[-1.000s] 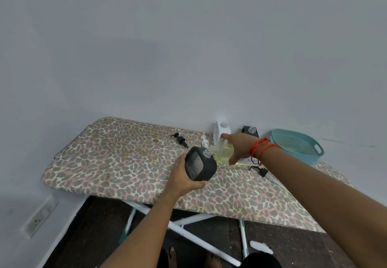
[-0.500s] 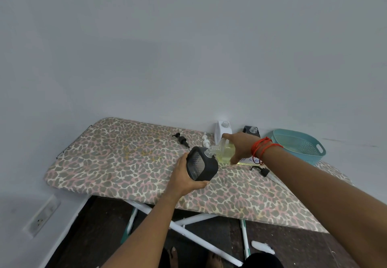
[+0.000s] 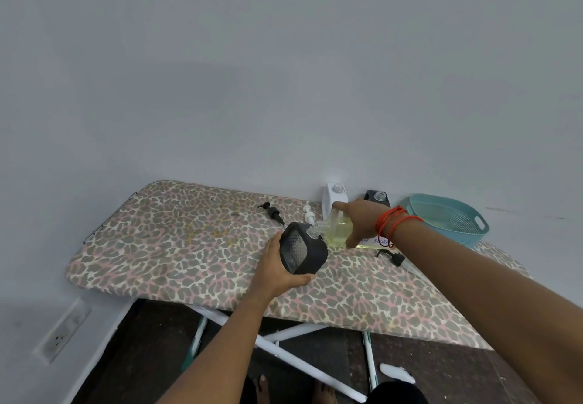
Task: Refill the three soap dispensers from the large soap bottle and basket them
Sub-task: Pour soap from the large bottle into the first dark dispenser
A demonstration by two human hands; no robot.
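Left grip (image 3: pixel 277 269) holds the black dispenser (image 3: pixel 301 250) tilted; with the right grip (image 3: pixel 359 222) I tip the soap bottle (image 3: pixel 336 230) against its neck.

This is looking like a room in a home: an ironing board (image 3: pixel 189 246) in a leopard-print cover is standing against a bare grey wall (image 3: pixel 284 72), a socket (image 3: pixel 63 334) is sitting low on it, and bare feet (image 3: pixel 263 386) are showing on the dark floor (image 3: pixel 142 356).

Bare forearms; red string bracelets (image 3: pixel 389 225) round right wrist; bare feet.
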